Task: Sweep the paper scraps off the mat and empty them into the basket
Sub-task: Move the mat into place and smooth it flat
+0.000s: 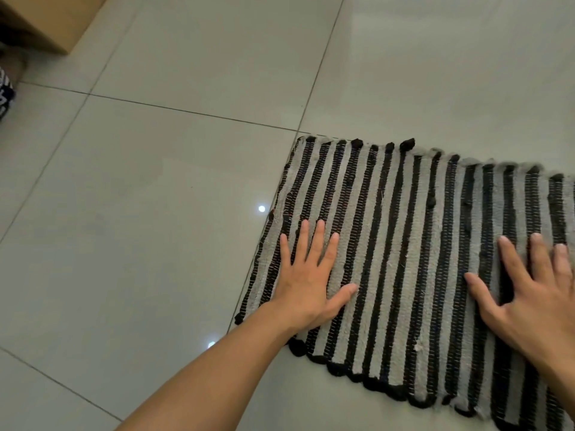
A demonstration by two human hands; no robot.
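Our left forearm comes in from the bottom edge, and our left hand (306,279) lies flat on the left part of the mat (404,259), fingers spread, holding nothing. Further left, at the top corner, we see a cardboard box (46,20), cut off by the frame, and under it a dark patterned thing that we cannot identify. Tiled floor (140,213) shines with two small light spots just beside the mat. On the striped mat, black and grey, we see one small pale bit (418,347) near the front edge; whether it is paper or loose thread is hard to tell. Our right hand (535,293) also presses flat and empty on the mat, partly cut off at the right edge.
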